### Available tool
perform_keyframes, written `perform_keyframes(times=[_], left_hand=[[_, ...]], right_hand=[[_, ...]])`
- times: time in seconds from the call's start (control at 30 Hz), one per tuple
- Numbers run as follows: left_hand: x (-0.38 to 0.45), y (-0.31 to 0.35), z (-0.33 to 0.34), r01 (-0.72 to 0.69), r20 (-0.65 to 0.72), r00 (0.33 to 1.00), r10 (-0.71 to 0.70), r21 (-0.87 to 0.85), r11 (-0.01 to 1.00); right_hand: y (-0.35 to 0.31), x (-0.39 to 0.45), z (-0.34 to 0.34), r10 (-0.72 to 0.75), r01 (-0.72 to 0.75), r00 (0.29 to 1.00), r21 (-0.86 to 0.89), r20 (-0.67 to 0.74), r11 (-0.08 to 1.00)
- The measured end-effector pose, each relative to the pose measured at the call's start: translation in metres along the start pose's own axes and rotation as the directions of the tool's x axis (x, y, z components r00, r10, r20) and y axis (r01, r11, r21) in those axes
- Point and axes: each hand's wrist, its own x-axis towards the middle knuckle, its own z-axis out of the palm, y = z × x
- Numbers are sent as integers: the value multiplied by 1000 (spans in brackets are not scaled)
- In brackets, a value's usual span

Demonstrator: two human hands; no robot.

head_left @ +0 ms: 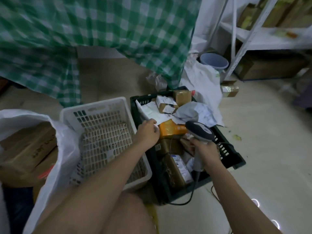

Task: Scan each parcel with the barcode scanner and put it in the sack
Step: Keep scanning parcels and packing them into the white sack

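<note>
A bare knee [125,215] fills the bottom edge, with both forearms reaching forward above it. The right hand [205,153] has its fingers wrapped round the handle of the scanner [200,132], whose grey head points left and away over the black crate [234,157]; its cable [189,198] loops down to the floor by the crate's near corner. The left hand [148,132] reaches over the crate's left wall, fingers curled and pinching the edge of a white mailer [150,114] that lies tilted against that wall. Just right of this hand, touching the mailer, sits an orange parcel [170,130], directly below the scanner head. Brown taped boxes [173,168] with white labels fill the near half of the crate; farther in are more small boxes [182,97] and a crumpled grey bag [195,112]. To the left of the crate stands a white basket [94,108], holding a perforated panel. Left again is the open white sack [55,166], with cardboard boxes [28,149] inside. Beyond hangs a green checked cloth [84,31]. At far right are a blue bucket [214,62], a white bag [202,80] and a white metal shelf [263,39] with cartons.
</note>
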Motion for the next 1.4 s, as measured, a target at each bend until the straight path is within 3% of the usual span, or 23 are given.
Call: perform_keyframes(times=[0.07, 0.17, 0.27, 0.37, 0.5, 0.63, 0.73, 0.9, 1.13, 1.27, 1.4], left_hand=[[30, -3, 13, 163, -42, 985, -165, -48, 985], [68, -13, 32, 368, 48, 930, -365, -133, 920], [90, -28, 49, 447, 123, 895, -429, -261, 856], [94, -36, 48, 468, 88, 877, -473, -385, 795], [63, -44, 12, 370, -4, 893, -449, -559, 742], [16, -55, -37, 238, -14, 909, -417, -804, 545], [-15, -57, -70, 197, 17, 921, -389, -883, 427], [-63, -47, -109, 141, 41, 953, -299, -936, 321], [-108, -46, -140, 126, 44, 977, -208, -907, 401], [-118, -42, -148, 109, 1, 972, -233, -886, 451], [-126, -40, -148, 124, -41, 964, -264, -806, 579]], right_hand=[[-4, 24, 18, 20, -20, 999, -11, 51, 1000], [-4, 53, 42, 29, -22, 994, -68, 104, 997], [1, 66, 59, 59, -48, 990, -88, 132, 995], [8, 67, 64, 64, -47, 983, -96, 171, 994], [11, 65, 62, 67, -62, 989, -38, 133, 997], [6, 52, 66, 57, -59, 992, 11, 114, 998], [-1, 33, 77, 9, -8, 993, -4, 117, 1000], [-15, -8, 87, -65, 62, 991, 23, 115, 998], [-32, -60, 67, -143, 96, 977, 273, 160, 957], [-43, -77, 58, -182, 109, 954, 288, 239, 951], [-55, -96, 58, -182, 130, 970, 291, 159, 948]])
